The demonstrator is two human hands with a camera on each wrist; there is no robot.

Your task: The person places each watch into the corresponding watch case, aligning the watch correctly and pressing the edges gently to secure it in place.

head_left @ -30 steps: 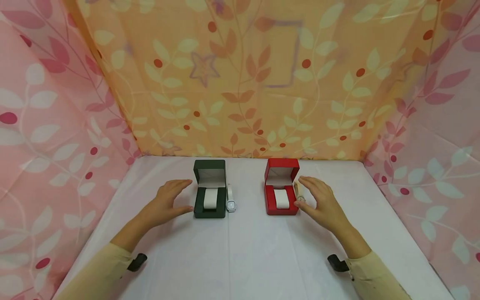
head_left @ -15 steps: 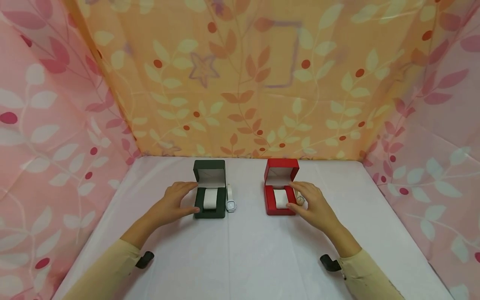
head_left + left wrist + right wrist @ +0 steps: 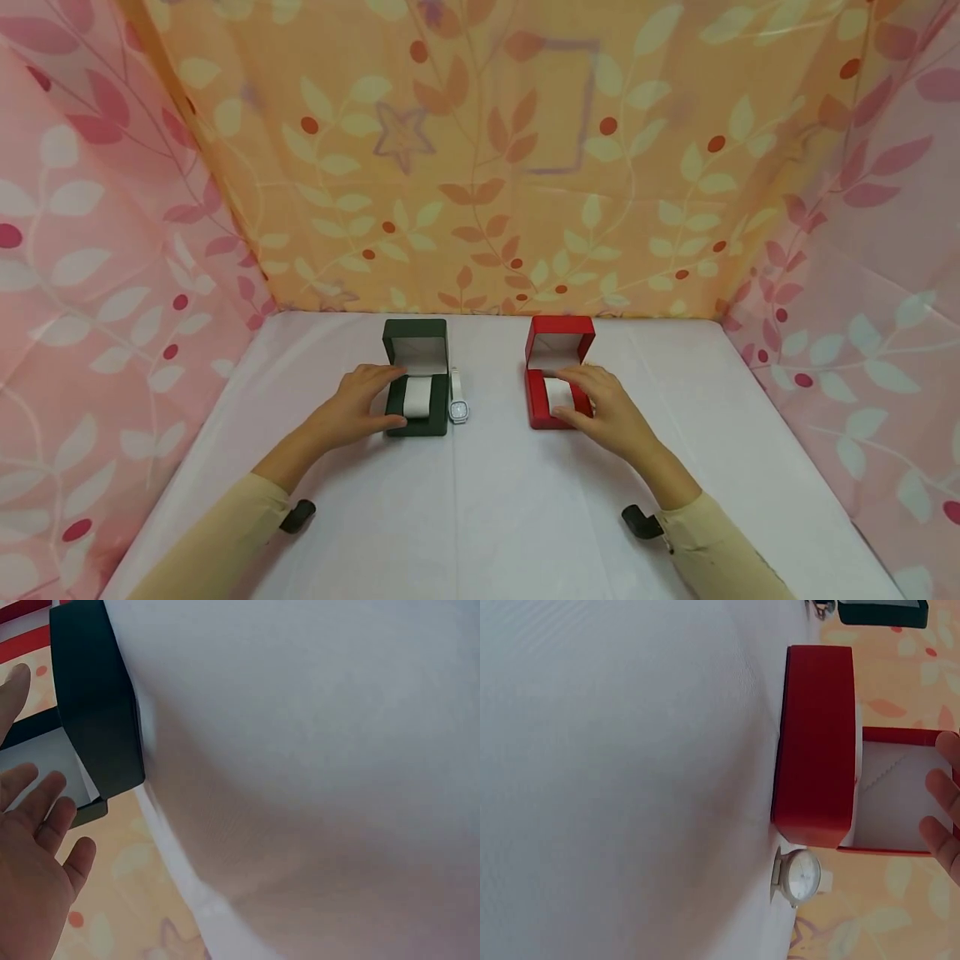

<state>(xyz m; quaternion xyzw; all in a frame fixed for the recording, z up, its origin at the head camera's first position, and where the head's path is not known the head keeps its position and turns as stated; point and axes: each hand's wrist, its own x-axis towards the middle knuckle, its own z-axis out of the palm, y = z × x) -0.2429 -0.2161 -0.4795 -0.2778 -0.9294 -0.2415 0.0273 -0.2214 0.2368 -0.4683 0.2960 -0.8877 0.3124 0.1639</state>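
Note:
My left hand (image 3: 351, 408) hovers at the left side of the open green watch box (image 3: 415, 330), thumb and fingers spread apart near its white cushion (image 3: 417, 398). My right hand (image 3: 613, 415) reaches over the right side of the open red watch box (image 3: 560, 326), its fingertips close to the white cushion (image 3: 558, 392) there. Neither hand grips anything. To the right of the green box lies a watch with a white strap (image 3: 458, 408). A second watch (image 3: 801, 876) with a round dial lies beside the red box in the right wrist view; my right hand mostly hides it in the head view.
Both boxes stand near the back of a table with a white cloth (image 3: 465, 517). Behind it hangs an orange leaf-patterned curtain (image 3: 480, 167), with pink patterned curtains on the left (image 3: 97, 317) and right (image 3: 862, 317).
Both hands have moved inward. The left has come over the green box's left edge, and the right has slid left over the red box, covering the watch beside it. Boxes and watches have stayed put.

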